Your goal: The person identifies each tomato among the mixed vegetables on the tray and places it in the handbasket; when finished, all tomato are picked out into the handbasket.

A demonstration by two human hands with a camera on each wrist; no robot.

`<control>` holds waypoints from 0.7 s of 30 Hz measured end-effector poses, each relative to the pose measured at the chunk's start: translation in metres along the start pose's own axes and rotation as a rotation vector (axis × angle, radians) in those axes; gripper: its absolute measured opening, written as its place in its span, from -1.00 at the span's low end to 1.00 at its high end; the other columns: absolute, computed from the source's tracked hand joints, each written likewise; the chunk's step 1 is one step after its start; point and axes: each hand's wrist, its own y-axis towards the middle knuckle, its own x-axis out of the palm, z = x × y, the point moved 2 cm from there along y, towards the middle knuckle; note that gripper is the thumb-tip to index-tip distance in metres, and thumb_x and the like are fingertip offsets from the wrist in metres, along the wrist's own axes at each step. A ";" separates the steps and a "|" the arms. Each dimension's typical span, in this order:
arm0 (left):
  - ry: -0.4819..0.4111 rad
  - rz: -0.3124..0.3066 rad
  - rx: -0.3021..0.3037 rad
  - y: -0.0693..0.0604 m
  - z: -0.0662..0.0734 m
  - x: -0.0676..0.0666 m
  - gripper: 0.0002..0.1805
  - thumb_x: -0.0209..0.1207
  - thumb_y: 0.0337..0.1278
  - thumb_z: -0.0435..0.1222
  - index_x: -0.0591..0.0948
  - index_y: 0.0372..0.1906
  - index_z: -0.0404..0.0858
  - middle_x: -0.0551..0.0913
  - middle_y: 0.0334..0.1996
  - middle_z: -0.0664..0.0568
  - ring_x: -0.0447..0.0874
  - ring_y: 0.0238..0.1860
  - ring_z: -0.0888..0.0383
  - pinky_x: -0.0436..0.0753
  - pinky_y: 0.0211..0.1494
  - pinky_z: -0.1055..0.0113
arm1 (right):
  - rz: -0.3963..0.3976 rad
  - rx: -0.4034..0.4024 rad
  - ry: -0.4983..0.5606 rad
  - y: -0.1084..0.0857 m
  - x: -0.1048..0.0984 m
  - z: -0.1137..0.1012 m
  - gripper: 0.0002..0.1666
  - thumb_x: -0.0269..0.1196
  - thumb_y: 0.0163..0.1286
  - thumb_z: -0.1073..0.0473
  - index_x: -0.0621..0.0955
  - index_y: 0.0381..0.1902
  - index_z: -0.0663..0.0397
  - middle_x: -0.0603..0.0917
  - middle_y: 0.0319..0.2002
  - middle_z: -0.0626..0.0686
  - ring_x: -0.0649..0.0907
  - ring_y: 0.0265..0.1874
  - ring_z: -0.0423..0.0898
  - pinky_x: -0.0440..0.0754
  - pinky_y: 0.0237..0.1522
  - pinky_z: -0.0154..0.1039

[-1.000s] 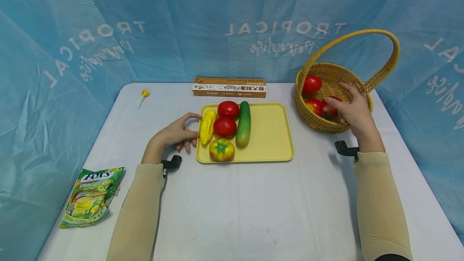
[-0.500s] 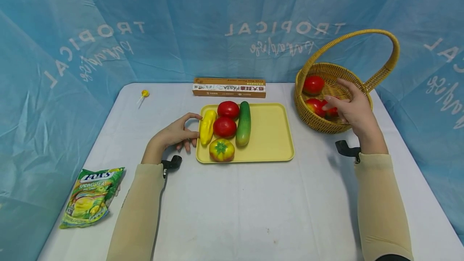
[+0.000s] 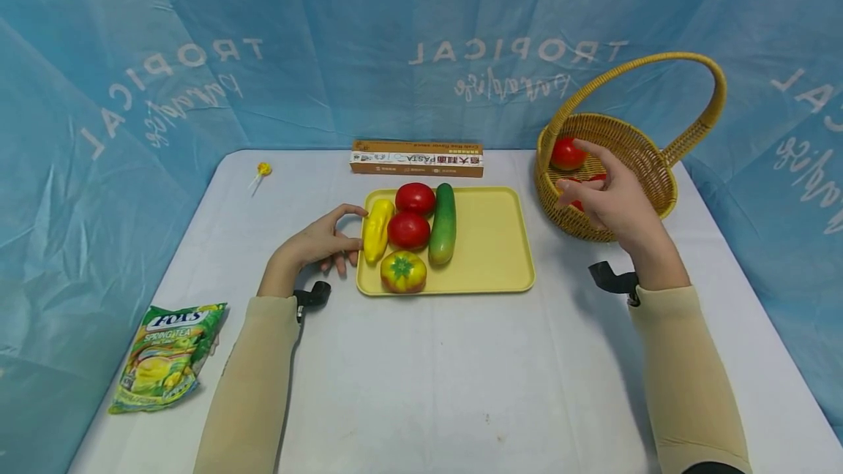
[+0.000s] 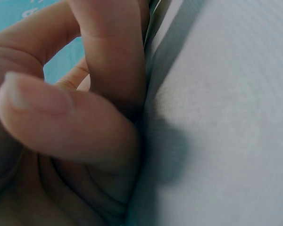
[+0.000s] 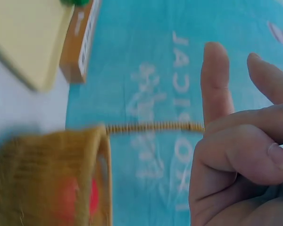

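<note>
My left hand [image 3: 319,238] rests at the left edge of a yellow tray [image 3: 494,240], thumb and index finger spread along the rim beside a yellow elongated vegetable [image 3: 377,231]. On the tray also lie two red round fruits [image 3: 408,230], a red-and-yellow tomato [image 3: 403,273] and a green cucumber [image 3: 443,225]. In the left wrist view its thumb [image 4: 70,127] is near the white cloth. My right hand [image 3: 615,200] hovers over the wicker basket [image 3: 560,214], holding nothing, thumb and index finger apart. A red fruit [image 3: 568,153] shows inside; others are partly hidden below the hand.
A long pasta box [image 3: 416,159] lies behind the tray. A yellow lollipop [image 3: 263,169] is at the back left, and a green candy bag [image 3: 167,358] at the front left. The basket's tall handle [image 3: 711,108] arches up at the right. A blue curtain [image 3: 369,35] surrounds the table.
My right hand has moved left and slightly toward me, from inside the basket to over its near left side. The red fruit at the back shifted slightly. My left hand has stayed put.
</note>
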 end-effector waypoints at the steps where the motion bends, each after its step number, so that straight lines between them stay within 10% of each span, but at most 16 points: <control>1: 0.000 0.001 0.000 0.000 0.000 0.000 -0.25 0.30 0.43 -0.07 0.18 0.56 0.14 0.79 -0.41 -0.10 0.74 -0.61 0.06 0.50 -0.61 0.40 | -0.020 -0.002 0.004 0.000 0.006 -0.002 0.00 0.44 0.42 -0.14 0.18 0.67 -0.43 0.86 -0.37 -0.09 0.26 -0.83 -0.01 0.16 -0.72 -0.01; 21: -0.009 -0.005 -0.008 0.000 -0.002 0.000 -0.25 0.31 0.43 -0.07 0.19 0.55 0.17 0.79 -0.40 -0.12 0.76 -0.60 0.03 0.50 -0.61 0.40 | -0.498 -0.015 0.005 -0.003 0.116 0.005 -0.07 0.41 0.47 0.00 0.22 0.65 -0.39 0.85 -0.34 0.14 0.26 -0.82 -0.16 0.21 -0.70 -0.28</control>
